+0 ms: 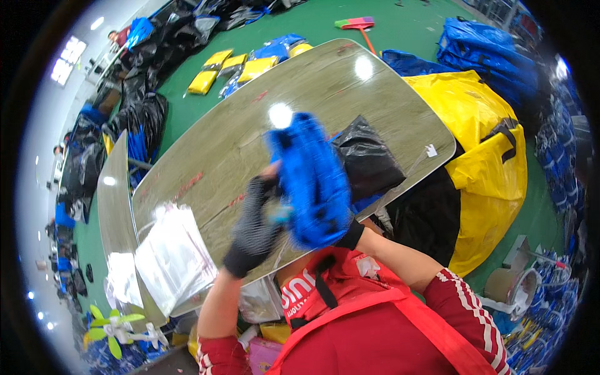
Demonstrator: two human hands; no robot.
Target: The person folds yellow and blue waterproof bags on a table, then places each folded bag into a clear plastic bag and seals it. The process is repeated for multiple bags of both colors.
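A crumpled bright blue fabric item (311, 178) is held up over the near edge of the shiny metal table (250, 119). My left hand (255, 226), in a dark knit glove, grips its lower left side. My right hand is hidden behind the blue fabric; only the black cuff (351, 236) and bare forearm show, reaching up into it. A black plastic bag (367, 159) lies on the table just behind the blue item.
A stack of clear plastic bags (175, 256) lies at the table's near left corner. A big yellow sack (487, 162) stands to the right. Blue bags (487, 50), yellow packs (240, 65), black bags (140, 112) and a broom (356, 25) sit on the green floor. Tape rolls (509, 284) lie at the right.
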